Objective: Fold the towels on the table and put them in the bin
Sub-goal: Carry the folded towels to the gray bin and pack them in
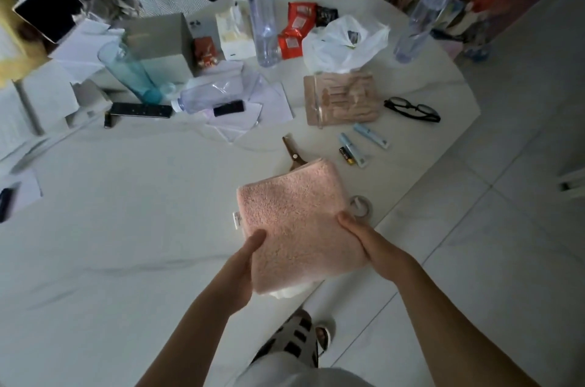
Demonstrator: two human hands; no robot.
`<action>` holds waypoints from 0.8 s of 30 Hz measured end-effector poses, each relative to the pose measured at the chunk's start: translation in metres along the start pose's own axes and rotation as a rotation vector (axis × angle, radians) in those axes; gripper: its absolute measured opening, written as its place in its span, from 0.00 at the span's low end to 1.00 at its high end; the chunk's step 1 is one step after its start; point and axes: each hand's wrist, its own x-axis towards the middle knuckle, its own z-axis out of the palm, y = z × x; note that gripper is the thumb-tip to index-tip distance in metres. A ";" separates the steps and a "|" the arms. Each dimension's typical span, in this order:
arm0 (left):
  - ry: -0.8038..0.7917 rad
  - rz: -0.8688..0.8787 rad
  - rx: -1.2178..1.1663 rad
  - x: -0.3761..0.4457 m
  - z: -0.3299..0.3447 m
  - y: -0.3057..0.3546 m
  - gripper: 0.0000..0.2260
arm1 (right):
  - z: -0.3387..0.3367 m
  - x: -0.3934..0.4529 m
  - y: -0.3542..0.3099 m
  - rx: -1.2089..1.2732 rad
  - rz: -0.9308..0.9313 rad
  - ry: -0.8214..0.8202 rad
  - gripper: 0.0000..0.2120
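A folded pink towel (294, 219) lies near the front right edge of the white table (126, 228), with a small label on its left side. A bit of white cloth (291, 291) shows under its near edge. My left hand (243, 269) grips the towel's near left corner, thumb on top. My right hand (367, 241) holds the towel's right edge, thumb on top. No bin is recognisable in view.
Scissors (292, 151) poke out from behind the towel. A tape roll (361, 206), pens and a battery (346, 155), glasses (411, 109), a tan pouch (342, 98), bottles (264, 16), a plastic bag (342, 41), papers and boxes crowd the far half. Tiled floor lies right.
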 end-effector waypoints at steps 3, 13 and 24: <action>-0.030 0.039 -0.091 0.001 0.014 0.019 0.25 | -0.001 0.002 -0.015 0.083 0.039 -0.036 0.30; -0.136 0.157 0.214 0.024 0.137 0.113 0.27 | -0.084 -0.055 -0.070 0.266 -0.243 0.090 0.29; -0.466 0.023 0.261 0.151 0.460 0.031 0.27 | -0.379 -0.172 -0.035 0.463 -0.348 0.488 0.31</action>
